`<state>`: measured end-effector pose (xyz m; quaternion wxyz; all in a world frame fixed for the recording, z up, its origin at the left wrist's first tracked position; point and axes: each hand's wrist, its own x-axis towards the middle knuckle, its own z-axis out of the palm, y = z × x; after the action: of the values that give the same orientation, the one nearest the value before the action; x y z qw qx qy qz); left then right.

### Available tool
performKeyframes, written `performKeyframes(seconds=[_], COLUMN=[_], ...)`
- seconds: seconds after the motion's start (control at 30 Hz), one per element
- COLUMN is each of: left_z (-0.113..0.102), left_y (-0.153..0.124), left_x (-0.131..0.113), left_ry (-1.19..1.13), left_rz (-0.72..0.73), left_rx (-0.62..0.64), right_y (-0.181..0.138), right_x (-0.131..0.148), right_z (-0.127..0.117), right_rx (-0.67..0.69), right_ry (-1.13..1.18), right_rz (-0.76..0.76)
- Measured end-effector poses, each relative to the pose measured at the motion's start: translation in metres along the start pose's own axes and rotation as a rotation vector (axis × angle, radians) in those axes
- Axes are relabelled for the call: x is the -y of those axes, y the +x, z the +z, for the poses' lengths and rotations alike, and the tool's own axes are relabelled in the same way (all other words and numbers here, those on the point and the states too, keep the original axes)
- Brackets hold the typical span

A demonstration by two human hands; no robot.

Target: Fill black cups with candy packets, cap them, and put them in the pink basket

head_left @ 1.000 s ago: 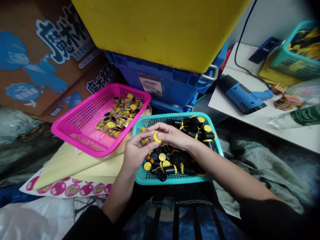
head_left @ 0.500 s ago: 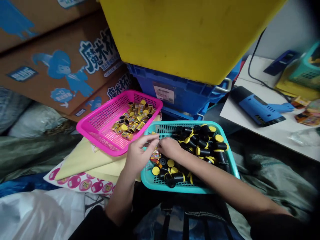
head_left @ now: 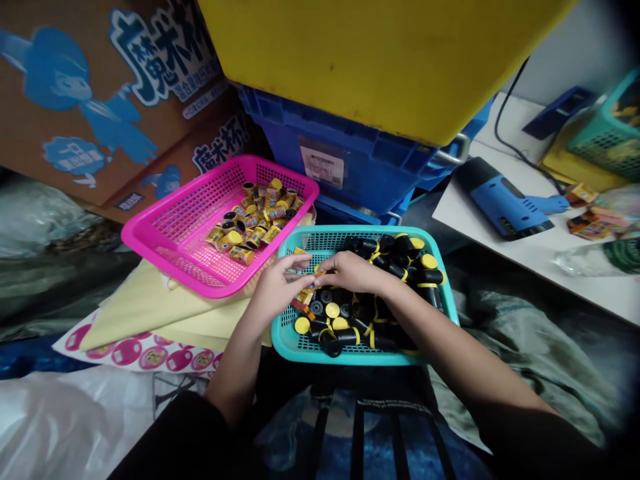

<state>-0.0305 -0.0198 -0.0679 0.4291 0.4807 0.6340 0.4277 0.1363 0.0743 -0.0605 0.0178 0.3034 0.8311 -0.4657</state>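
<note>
My left hand [head_left: 274,288] and my right hand [head_left: 349,272] meet above the left part of a teal basket [head_left: 278,333]. Their fingertips close on a small orange-and-yellow printed label, mostly hidden by the fingers. Below them, more printed labels [head_left: 303,304] lie in the basket. Around and under my right forearm are several small black canisters [head_left: 347,337] with yellow caps, some on their sides. A loose-looking yellow cap [head_left: 302,325] lies near the basket's left end. In the pink basket [head_left: 173,263] to the left, several canisters [head_left: 242,255] wear colourful labels.
Under the pink basket lie yellowish sheets [head_left: 150,300] and a sheet of pink round stickers [head_left: 130,351]. Printed cartons [head_left: 100,100] stand at the left. A blue crate [head_left: 280,133] with a yellow bin [head_left: 380,67] on top stands ahead. A blue heat-gun-like tool [head_left: 505,200] rests on the white table [head_left: 590,267].
The view has shifted, so the baskets appear higher and further left. My right hand's fingers have turned and show more clearly, still meeting the left hand's fingertips over the teal basket.
</note>
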Motion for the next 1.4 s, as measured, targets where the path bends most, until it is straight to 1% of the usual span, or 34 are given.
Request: performKeyframes(seconds=[0.03,0.07,0.13,0.2,0.27,0.33,0.4,0.5,0.6,0.7,0.77,0.83,0.9,0.97,1.03,1.07,1.17,1.2,1.23,1.27,1.33,1.4], left_z=[0.003,0.005,0.011,0.015,0.019,0.021,0.021,0.021,0.02,0.017,0.015,0.013,0.013,0.014,0.015,0.016,0.019,0.02,0.021,0.021,0.021,0.02], left_y=[0.001,0.003,0.006,0.007,0.008,0.009,0.009,0.01,0.011,0.011,0.01,0.008,0.005,0.004,0.003,0.002,0.002,0.002,0.002,0.002,0.002,0.002], left_x=[0.0,-0.002,-0.006,-0.011,-0.015,-0.018,-0.019,-0.018,-0.015,-0.011,-0.008,-0.008,-0.008,-0.01,-0.012,-0.013,-0.015,-0.015,-0.015,-0.015,-0.013,-0.011], left_ry=[-0.065,-0.12,-0.194,-0.254,-0.315,-0.368,-0.382,-0.355,-0.319,-0.252,-0.183,-0.139,-0.141,-0.176,-0.213,-0.231,-0.304,-0.331,-0.356,-0.37,-0.372,-0.352], left_rz=[-0.039,-0.066,-0.089,-0.116,-0.147,-0.153,-0.142,-0.138,-0.164,-0.186,-0.194,-0.149,-0.06,0.007,0.013,0.005,-0.027,-0.032,-0.034,-0.035,-0.047,-0.073], left_rx=[-0.001,-0.028,-0.125,-0.19,-0.189,-0.164,-0.152,-0.151,-0.171,-0.249,-0.245,-0.252,-0.323,-0.377,-0.356,-0.334,-0.279,-0.271,-0.261,-0.246,-0.204,-0.159], right_y=[-0.003,-0.005,-0.007,-0.007,-0.007,-0.008,-0.01,-0.015,-0.018,-0.015,-0.011,-0.005,-0.002,-0.002,-0.007,-0.011,-0.022,-0.025,-0.027,-0.029,-0.033,-0.037], right_x=[-0.001,-0.002,-0.003,-0.003,-0.001,0.001,0.003,0.0,-0.005,-0.01,-0.011,-0.011,-0.01,-0.008,-0.005,-0.004,-0.002,-0.003,-0.004,-0.007,-0.013,-0.021], right_z=[-0.003,-0.004,-0.004,-0.001,0.002,0.004,0.003,0.0,0.0,0.006,0.013,0.021,0.024,0.022,0.016,0.012,0.006,0.006,0.007,0.008,0.01,0.008], right_rx=[-0.017,-0.044,-0.113,-0.181,-0.276,-0.375,-0.419,-0.36,-0.298,-0.26,-0.216,-0.154,-0.055,0.03,0.041,0.038,0.104,0.134,0.147,0.143,0.11,0.031], right_ry=[0.097,0.202,0.412,0.538,0.506,0.393,0.318,0.35,0.357,0.311,0.242,0.142,0.041,-0.04,-0.143,-0.212,-0.463,-0.521,-0.549,-0.548,-0.477,-0.315], right_rz=[-0.02,-0.033,-0.05,-0.033,0.011,0.032,0.012,-0.024,0.001,0.039,0.066,0.119,0.157,0.103,0.035,0.037,0.172,0.187,0.171,0.134,0.058,0.041])
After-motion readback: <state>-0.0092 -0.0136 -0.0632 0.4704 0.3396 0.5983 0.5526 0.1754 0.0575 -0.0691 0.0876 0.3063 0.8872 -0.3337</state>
